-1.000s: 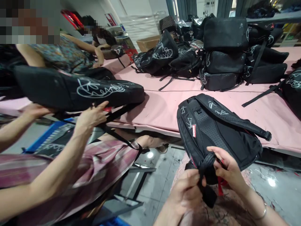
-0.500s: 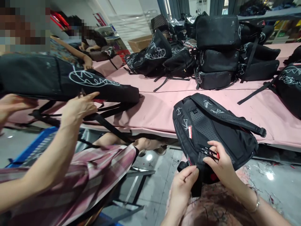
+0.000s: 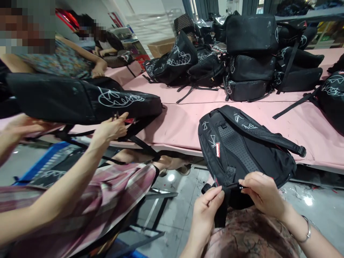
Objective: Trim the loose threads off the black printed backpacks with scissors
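Head view: so the wide dark strap (image 3: 220, 212) is pinched near its top by the left hand (image 3: 208, 208), thumb and fingertips closed on it, with the end left hanging down. A slim dark tool (image 3: 233, 185) is gripped in the right hand (image 3: 264, 195), fingers curled narrow around it. Might be small snips, but most of it is covered by the fingers, so that can't be sworn to.

What's changed: in the picture from a second ago the strap is bunched up between both hands; now it's hung out pretty straight. Half a second ago the tool is angled up over the backpack, and now it's laid nearly level, tip close to the pinched spot. Reads like the fiddly bit is being worked on at close range, with the strap kept under control.

The black backpack (image 3: 240, 152) itself is rested back-panel up, partly on the edge of the pink table (image 3: 177, 129), lower end overhanging toward the lap. Further out, another black bag (image 3: 53, 98) is held up at left by a co-worker, and that one is shifted rightward since the last picture. Behind, more black bags (image 3: 251, 66) are stacked.
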The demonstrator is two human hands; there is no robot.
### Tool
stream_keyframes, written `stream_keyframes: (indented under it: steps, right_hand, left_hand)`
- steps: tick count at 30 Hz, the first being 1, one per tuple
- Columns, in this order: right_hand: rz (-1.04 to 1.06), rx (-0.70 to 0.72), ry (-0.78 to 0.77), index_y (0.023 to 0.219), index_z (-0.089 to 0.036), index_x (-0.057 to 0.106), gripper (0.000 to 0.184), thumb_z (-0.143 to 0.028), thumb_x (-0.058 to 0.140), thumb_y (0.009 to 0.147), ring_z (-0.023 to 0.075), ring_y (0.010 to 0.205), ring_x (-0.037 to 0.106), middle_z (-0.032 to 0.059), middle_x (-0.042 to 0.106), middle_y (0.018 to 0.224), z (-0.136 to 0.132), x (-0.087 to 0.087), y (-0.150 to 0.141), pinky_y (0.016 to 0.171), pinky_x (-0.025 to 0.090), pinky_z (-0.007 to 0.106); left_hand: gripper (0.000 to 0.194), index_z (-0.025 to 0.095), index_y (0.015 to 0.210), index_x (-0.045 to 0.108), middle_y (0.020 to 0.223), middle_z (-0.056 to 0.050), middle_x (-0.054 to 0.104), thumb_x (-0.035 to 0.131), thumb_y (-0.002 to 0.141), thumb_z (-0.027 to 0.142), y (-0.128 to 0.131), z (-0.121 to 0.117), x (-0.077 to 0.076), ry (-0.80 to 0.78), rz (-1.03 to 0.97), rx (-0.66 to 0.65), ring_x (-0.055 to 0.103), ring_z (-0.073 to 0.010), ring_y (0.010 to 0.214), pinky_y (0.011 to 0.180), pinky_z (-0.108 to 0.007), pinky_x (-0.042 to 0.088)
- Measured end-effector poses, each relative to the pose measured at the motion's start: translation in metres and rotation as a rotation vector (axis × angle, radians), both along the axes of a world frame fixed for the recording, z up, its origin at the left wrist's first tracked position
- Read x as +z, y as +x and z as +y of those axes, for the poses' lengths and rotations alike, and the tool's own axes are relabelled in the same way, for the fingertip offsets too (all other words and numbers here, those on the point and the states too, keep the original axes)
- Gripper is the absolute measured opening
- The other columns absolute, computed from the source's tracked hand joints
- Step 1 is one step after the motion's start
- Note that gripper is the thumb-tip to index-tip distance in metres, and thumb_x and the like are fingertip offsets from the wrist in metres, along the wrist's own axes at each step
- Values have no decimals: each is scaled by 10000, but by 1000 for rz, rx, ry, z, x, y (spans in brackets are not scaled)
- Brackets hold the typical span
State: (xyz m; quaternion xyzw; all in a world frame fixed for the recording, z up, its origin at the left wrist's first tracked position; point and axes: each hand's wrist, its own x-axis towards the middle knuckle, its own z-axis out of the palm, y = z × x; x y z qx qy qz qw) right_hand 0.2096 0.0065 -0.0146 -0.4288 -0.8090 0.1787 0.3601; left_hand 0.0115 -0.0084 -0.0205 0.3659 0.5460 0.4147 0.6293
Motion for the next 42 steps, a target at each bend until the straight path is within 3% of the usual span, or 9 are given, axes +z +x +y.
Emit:
stream_keyframes:
  steps: [10, 14, 19, 21, 25, 28, 33, 38, 42]
  right_hand:
    - [71, 24, -75, 906, -190, 591, 154, -211, 440, 888, 151, 682, 557, 39, 621, 733, 2, 4, -5, 640, 411, 280]
    - [247, 11, -188, 864, -201, 586, 108, -235, 483, 862, 151, 664, 557, 27, 613, 720, 0, 1, -5, 624, 414, 279]
    - [536, -266, -447, 939, -200, 561, 154, -287, 505, 824, 157, 744, 566, 32, 609, 820, 2, -12, -6, 661, 442, 263]
    - [594, -300, -554, 973, -200, 540, 192, -272, 513, 797, 138, 689, 544, 7, 586, 776, 6, -15, -12, 627, 433, 241]
    - [664, -285, -643, 820, -199, 511, 132, -243, 575, 714, 98, 557, 441, -59, 446, 618, 15, -14, -28, 530, 380, 199]
    - [682, -273, -651, 625, -201, 410, 231, -329, 548, 759, 86, 507, 364, -66, 346, 558, 16, -15, -35, 477, 334, 197]
    - [642, -240, -632, 598, -187, 462, 362, -429, 410, 864, 105, 523, 423, -32, 423, 543, 18, -17, -38, 508, 373, 218]
    - [559, -46, -585, 985, -205, 624, 273, -334, 417, 864, 118, 642, 552, 40, 620, 948, 36, -20, -66, 658, 449, 254]
    - [451, 136, -672, 812, -230, 666, 161, -261, 509, 794, 162, 716, 581, -9, 654, 789, 48, -41, -89, 673, 455, 275]
  left_hand:
    - [257, 155, 824, 728, 847, -65, 670, 702, 655, 348, -1, 0, 2, -1, 39, -49, 584, -185, 775, 691, -252, 459]
    - [326, 141, 839, 713, 836, -80, 676, 701, 634, 395, -25, 9, 6, -4, 138, 20, 598, -210, 771, 724, -311, 476]
    - [653, 149, 1225, 515, 1162, -140, 554, 661, 647, 417, -79, 24, 16, 423, 913, 519, 461, -308, 1118, 995, -460, 304]
    - [659, 152, 1278, 450, 1205, -146, 519, 627, 692, 396, -81, 24, 17, 561, 1085, 522, 438, -298, 1144, 994, -440, 308]
    - [333, 212, 1068, 606, 970, -83, 650, 520, 798, 387, -37, 18, 1, 438, 813, -80, 602, -214, 883, 804, -329, 459]
    - [301, 225, 965, 654, 941, -86, 665, 648, 698, 362, 0, 19, -16, 356, 865, -294, 609, -239, 846, 769, -346, 459]
    - [208, 209, 854, 692, 870, -78, 681, 602, 741, 358, -2, 25, -16, 376, 599, -44, 608, -221, 827, 780, -328, 455]
    - [353, 186, 945, 685, 933, -68, 693, 656, 688, 428, -31, 33, -3, 249, 66, 271, 604, -229, 942, 849, -337, 454]
    - [369, 176, 935, 678, 930, -67, 692, 717, 639, 392, -40, 42, -7, 171, -142, 373, 626, -199, 905, 815, -314, 480]
